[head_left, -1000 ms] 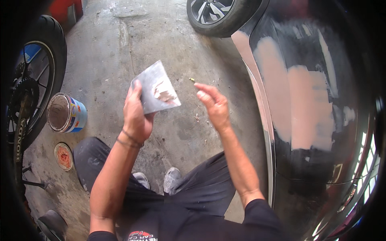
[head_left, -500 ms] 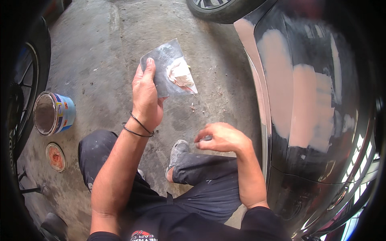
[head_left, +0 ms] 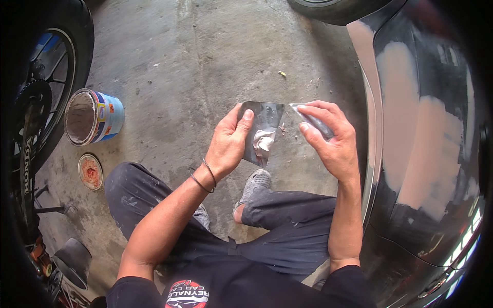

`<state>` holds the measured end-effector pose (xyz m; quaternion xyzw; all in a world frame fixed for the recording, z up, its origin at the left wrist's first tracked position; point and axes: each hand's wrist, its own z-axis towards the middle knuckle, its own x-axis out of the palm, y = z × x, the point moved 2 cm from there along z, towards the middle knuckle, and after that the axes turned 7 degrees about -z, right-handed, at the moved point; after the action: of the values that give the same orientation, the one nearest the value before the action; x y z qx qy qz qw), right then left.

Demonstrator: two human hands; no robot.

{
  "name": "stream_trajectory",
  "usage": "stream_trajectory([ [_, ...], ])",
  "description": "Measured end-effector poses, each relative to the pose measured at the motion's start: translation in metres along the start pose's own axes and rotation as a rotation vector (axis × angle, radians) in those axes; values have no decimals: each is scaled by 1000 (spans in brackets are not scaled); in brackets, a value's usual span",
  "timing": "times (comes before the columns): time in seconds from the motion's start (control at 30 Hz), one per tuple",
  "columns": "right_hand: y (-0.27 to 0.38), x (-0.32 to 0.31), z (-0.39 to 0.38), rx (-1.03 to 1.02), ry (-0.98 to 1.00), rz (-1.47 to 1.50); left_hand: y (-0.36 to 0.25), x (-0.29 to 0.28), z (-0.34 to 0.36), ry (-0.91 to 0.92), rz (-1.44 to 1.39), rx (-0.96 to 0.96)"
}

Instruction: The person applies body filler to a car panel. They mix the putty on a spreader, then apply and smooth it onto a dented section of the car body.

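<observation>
The left hand [head_left: 228, 143] holds a flat metal mixing plate [head_left: 263, 131] by its left edge, thumb on the upper face and the other fingers closed behind it. The plate is tilted toward the person, and its long axis runs from upper left down to lower right. Near the middle of the plate sits a lump of pale body filler [head_left: 264, 141], whitish with a pink tone.

The right hand [head_left: 328, 138] is just beside the plate, on its right. It pinches a thin metal spreader [head_left: 312, 119] between thumb and fingers, so this hand is closed on the tool. The blade of the spreader points to the upper left and its tip meets, or almost meets, the top right corner of the plate; I cannot tell if they really touch. The filler lies to the lower left of the blade, nearer to the right hand's tool than to the left thumb, and nothing stands between them.

Further out, at the person's right, is a dark car body panel [head_left: 426, 154] with large pale patches of filler already on it. On the concrete floor [head_left: 185, 66] at the left stand an open tin can [head_left: 92, 117] lying on its side and, near it, a round lid [head_left: 90, 172]. A motorcycle wheel [head_left: 46, 82] is at the far left edge. The person crouches, with a grey shoe [head_left: 254, 182] below the plate.
</observation>
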<state>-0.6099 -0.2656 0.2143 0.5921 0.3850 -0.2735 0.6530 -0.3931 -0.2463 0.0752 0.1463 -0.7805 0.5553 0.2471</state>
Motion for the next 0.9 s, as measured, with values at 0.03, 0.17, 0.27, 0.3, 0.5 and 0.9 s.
stream_trajectory([
  [0.03, 3, 10, 0, -41, 29, -54, 6, -4, -3, 10, -14, -15],
  [0.17, 11, 42, -2, -111, 62, -149, 12, -10, -13, 39, -14, -23],
  [0.27, 20, 60, -7, -137, 58, -145, 18, -4, -14, -57, 25, 38],
  [0.3, 23, 64, -10, -188, 71, -184, 16, -8, -14, -42, 50, 61],
  [0.5, 20, 75, -31, -303, 113, -156, 14, -8, -13, -154, 147, 137],
  [0.9, 22, 86, -44, -413, 99, 278, -8, -62, -4, -344, -255, -52],
])
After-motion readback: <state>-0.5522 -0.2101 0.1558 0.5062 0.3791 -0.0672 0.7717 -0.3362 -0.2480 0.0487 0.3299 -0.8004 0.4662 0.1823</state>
